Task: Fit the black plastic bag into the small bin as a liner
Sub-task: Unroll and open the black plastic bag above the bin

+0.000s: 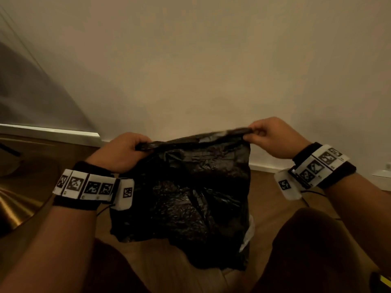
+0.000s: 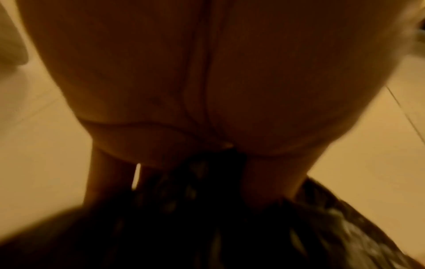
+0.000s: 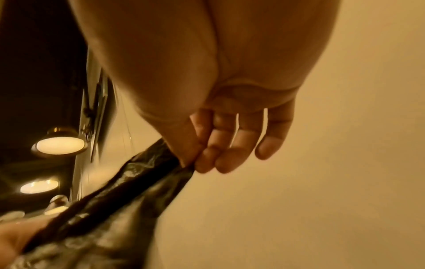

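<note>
A crinkled black plastic bag [image 1: 190, 193] hangs in the air in front of me, stretched flat by its top edge. My left hand [image 1: 124, 151] pinches the top left corner, and my right hand [image 1: 268, 136] pinches the top right corner. In the right wrist view the thumb and fingers [image 3: 207, 156] clamp the bag's rolled edge [image 3: 128, 183]. The left wrist view is dim, with my left hand [image 2: 207, 109] filling it and the bag [image 2: 207, 227] bunched under the fingers. A white patch [image 1: 247, 235] peeks out behind the bag's lower right side; the small bin does not show anywhere.
A plain pale wall [image 1: 201, 70] stands close ahead with a white skirting board [image 1: 53, 132] along the wood floor [image 1: 266, 208]. My knees [image 1: 313, 250] frame the bag below. A brass-coloured round object [image 1: 14, 208] sits at the left edge.
</note>
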### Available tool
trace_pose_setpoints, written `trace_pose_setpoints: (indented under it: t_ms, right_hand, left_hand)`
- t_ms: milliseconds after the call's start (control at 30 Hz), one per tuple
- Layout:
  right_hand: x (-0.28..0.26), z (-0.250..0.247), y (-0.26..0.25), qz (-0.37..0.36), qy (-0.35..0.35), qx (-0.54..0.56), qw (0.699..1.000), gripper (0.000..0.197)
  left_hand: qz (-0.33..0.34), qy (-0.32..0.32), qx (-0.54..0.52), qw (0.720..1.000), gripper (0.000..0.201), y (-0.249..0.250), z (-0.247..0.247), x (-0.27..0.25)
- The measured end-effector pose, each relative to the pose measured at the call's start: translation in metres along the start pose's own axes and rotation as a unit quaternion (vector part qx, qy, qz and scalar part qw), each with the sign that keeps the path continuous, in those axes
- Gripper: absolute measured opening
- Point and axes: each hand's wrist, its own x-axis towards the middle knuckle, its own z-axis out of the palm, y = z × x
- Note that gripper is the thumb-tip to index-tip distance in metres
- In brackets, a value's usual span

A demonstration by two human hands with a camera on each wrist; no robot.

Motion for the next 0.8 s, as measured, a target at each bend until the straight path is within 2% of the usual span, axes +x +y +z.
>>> trace_pose_setpoints:
  t_ms: [33, 67, 167, 200, 233, 267, 333, 367, 400, 533, 633, 733, 800]
  right_hand:
    - [0.002, 0.001, -0.003, -0.002, 0.032, 0.025, 0.999, 0.018]
    - [0.004, 0.002, -0.01, -0.006, 0.046, 0.06, 0.997, 0.018]
    - [0.01, 0.017, -0.041, -0.026, 0.012, 0.184, 0.982, 0.013]
    - [0.012, 0.022, -0.052, -0.032, 0.002, 0.216, 0.976, 0.012]
    - [0.015, 0.027, -0.063, -0.038, -0.001, 0.241, 0.97, 0.011]
    - [0.017, 0.032, -0.071, -0.044, 0.001, 0.263, 0.964, 0.009]
    - [0.019, 0.039, -0.079, -0.061, -0.007, 0.298, 0.952, 0.005]
    - [0.019, 0.043, -0.077, -0.072, -0.025, 0.302, 0.95, 0.012]
    - [0.017, 0.046, -0.072, -0.08, -0.056, 0.293, 0.951, 0.026]
    - [0.006, 0.086, -0.041, -0.061, -0.232, 0.18, 0.954, 0.107]
    - [0.005, 0.146, -0.023, -0.089, -0.299, 0.116, 0.943, 0.131]
    - [0.004, 0.198, -0.01, -0.047, -0.287, -0.04, 0.956, 0.151]
    - [0.004, 0.223, -0.009, -0.022, -0.274, -0.052, 0.96, 0.155]
  left_hand:
    - [-0.014, -0.011, 0.023, 1.0, 0.009, -0.002, 0.001, -0.001]
    - [-0.018, -0.016, 0.026, 0.999, 0.017, 0.0, 0.005, -0.001]
    - [0.017, -0.043, -0.064, 0.997, 0.08, 0.025, 0.027, 0.0]
    - [0.031, -0.048, -0.089, 0.994, 0.092, 0.036, 0.036, 0.002]
    - [0.044, -0.043, -0.097, 0.993, 0.093, 0.045, 0.044, 0.005]
    - [0.061, -0.028, -0.096, 0.993, 0.085, 0.05, 0.052, 0.009]
    - [0.092, 0.009, -0.057, 0.994, 0.041, 0.049, 0.058, 0.013]
    - [0.094, 0.027, -0.031, 0.995, 0.018, 0.047, 0.057, 0.012]
    - [0.091, 0.038, -0.026, 0.995, 0.007, 0.042, 0.055, 0.012]
    - [0.055, 0.073, -0.097, 0.991, 0.012, 0.026, 0.041, 0.007]
    - [0.039, 0.083, -0.127, 0.988, 0.016, 0.021, 0.033, 0.006]
    - [0.032, 0.077, -0.136, 0.987, 0.027, 0.014, 0.03, 0.003]
    - [0.024, 0.064, -0.137, 0.988, 0.025, 0.008, 0.029, 0.001]
